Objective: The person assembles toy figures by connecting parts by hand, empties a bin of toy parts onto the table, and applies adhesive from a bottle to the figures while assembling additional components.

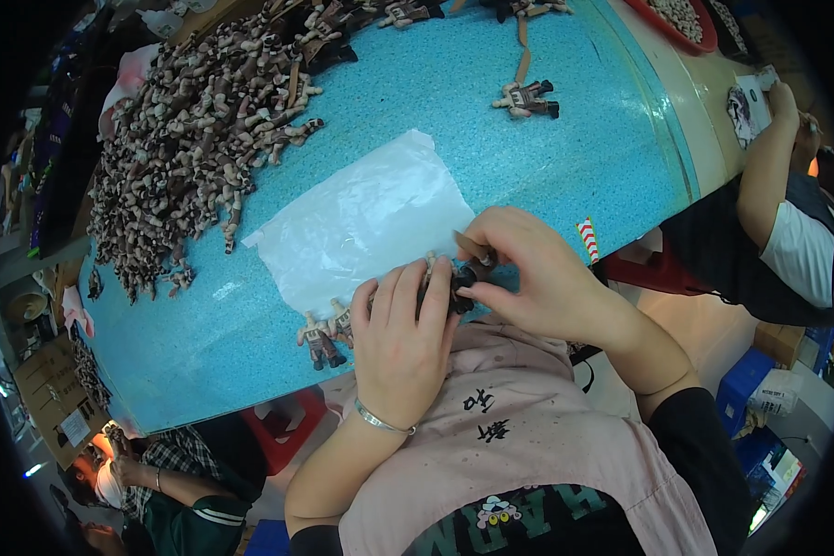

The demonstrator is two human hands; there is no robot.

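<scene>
Both hands (463, 296) pinched on small figure (461, 278)

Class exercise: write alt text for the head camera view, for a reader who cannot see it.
Both hands, left hand and right hand, grip a small toy figure at a blue table's near edge, beside a clear plastic bag. A large heap of figures lies at far left.

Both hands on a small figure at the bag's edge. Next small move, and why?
Probably slide the figure into the clear plastic bag: left hand and right hand pinch it together right at the bag's near edge, with more figures waiting beside.
</scene>
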